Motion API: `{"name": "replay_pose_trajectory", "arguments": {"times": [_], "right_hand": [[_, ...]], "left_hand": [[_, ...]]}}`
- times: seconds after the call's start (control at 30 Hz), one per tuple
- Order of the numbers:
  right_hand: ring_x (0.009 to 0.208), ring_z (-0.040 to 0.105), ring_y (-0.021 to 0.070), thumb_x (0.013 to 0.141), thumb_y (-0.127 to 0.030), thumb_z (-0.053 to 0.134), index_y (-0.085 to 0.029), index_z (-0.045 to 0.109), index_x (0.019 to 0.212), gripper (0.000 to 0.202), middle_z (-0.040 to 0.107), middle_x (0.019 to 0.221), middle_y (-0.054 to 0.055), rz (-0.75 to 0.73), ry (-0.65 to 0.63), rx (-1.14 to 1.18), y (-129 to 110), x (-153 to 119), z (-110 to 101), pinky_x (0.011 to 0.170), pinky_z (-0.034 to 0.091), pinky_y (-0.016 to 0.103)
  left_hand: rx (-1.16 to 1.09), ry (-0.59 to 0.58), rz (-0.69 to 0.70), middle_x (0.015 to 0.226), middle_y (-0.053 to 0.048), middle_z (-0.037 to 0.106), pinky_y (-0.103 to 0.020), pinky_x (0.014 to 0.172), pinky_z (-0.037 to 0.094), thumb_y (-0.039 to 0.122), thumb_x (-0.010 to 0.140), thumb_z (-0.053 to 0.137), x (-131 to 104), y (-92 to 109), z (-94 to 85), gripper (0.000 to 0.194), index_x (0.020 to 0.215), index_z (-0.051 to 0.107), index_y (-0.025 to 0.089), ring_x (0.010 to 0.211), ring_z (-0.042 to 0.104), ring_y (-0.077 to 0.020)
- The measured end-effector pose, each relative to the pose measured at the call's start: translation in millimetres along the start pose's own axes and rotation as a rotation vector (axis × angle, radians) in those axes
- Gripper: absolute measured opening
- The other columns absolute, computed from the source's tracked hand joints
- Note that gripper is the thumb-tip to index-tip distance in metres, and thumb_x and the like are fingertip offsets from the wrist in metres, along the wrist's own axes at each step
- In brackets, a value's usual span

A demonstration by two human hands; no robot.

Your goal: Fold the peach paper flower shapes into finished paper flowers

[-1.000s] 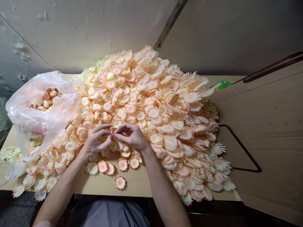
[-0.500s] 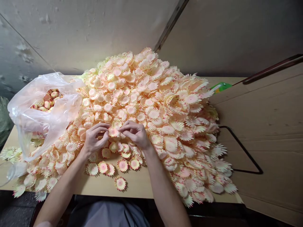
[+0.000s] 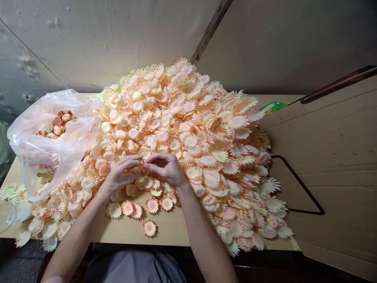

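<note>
My left hand and my right hand meet in front of the heap, fingers bent and tips pinched close together. Between the fingertips is an artificial flower piece, mostly covered by the fingers; only a pinkish sliver shows. Behind and around both hands rises a large heap of artificial flower pieces, pale round discs with toothed petals and red-tinged edges. Below the hands, several loose flower pieces lie on the table, one flower piece nearest the front edge.
On the left stands a translucent plastic bag holding small curled red-and-cream pieces. A clear round container sits at the left edge. Cardboard with a black wire handle borders the right. A green packet lies behind.
My hands have drawn together, the left moving right. The flower piece that showed flat between them is now largely hidden by the fingers. The view has shifted slightly.
</note>
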State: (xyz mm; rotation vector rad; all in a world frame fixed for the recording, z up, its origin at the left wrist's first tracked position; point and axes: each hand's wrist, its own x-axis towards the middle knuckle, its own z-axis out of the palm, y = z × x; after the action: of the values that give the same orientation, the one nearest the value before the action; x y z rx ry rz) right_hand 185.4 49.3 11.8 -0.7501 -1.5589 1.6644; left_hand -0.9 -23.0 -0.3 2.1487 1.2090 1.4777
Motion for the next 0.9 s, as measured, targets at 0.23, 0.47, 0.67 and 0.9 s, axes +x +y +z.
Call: {"name": "replay_pose_trajectory", "arguments": {"times": [0.23, 0.47, 0.67, 0.9], "right_hand": [[0.07, 0.068, 0.0146, 0.066, -0.032, 0.087, -0.019, 0.071, 0.077, 0.024, 0.072, 0.076, 0.002, 0.046, 0.011, 0.089, 3, 0, -1, 0.071, 0.058, 0.029], [0.062, 0.063, 0.0146, 0.067, -0.03, 0.083, -0.02, 0.069, 0.071, 0.018, 0.069, 0.068, 0.002, -0.112, 0.209, -0.053, 2, 0, 5, 0.062, 0.055, 0.029], [0.055, 0.057, 0.0144, 0.069, -0.03, 0.078, -0.022, 0.065, 0.068, 0.015, 0.064, 0.064, 0.001, -0.204, 0.311, -0.026, 6, 0, -5, 0.052, 0.048, 0.029], [0.073, 0.054, 0.0149, 0.072, -0.034, 0.082, -0.023, 0.069, 0.074, 0.016, 0.056, 0.081, 0.002, -0.317, 0.445, -0.117, 4, 5, -11, 0.064, 0.045, 0.029]], "left_hand": [[-0.185, 0.048, -0.148, 0.113, -0.017, 0.074, -0.025, 0.076, 0.066, 0.017, 0.079, 0.078, -3, 8, 1.7, 0.026, 0.102, 0.066, 0.013, 0.095, 0.076, -0.0201], [-0.254, 0.159, -0.181, 0.11, -0.014, 0.076, -0.026, 0.074, 0.068, 0.015, 0.074, 0.081, -6, 10, 6.6, 0.033, 0.103, 0.066, 0.013, 0.09, 0.077, -0.0189], [-0.272, 0.354, -0.3, 0.107, -0.007, 0.077, -0.022, 0.069, 0.066, 0.021, 0.078, 0.08, -4, 8, -0.1, 0.031, 0.105, 0.064, 0.018, 0.084, 0.077, -0.0148], [-0.289, 0.295, -0.388, 0.115, -0.011, 0.075, -0.028, 0.078, 0.066, 0.029, 0.076, 0.082, -1, 4, -6.1, 0.045, 0.114, 0.059, 0.019, 0.101, 0.075, -0.0202]]}}
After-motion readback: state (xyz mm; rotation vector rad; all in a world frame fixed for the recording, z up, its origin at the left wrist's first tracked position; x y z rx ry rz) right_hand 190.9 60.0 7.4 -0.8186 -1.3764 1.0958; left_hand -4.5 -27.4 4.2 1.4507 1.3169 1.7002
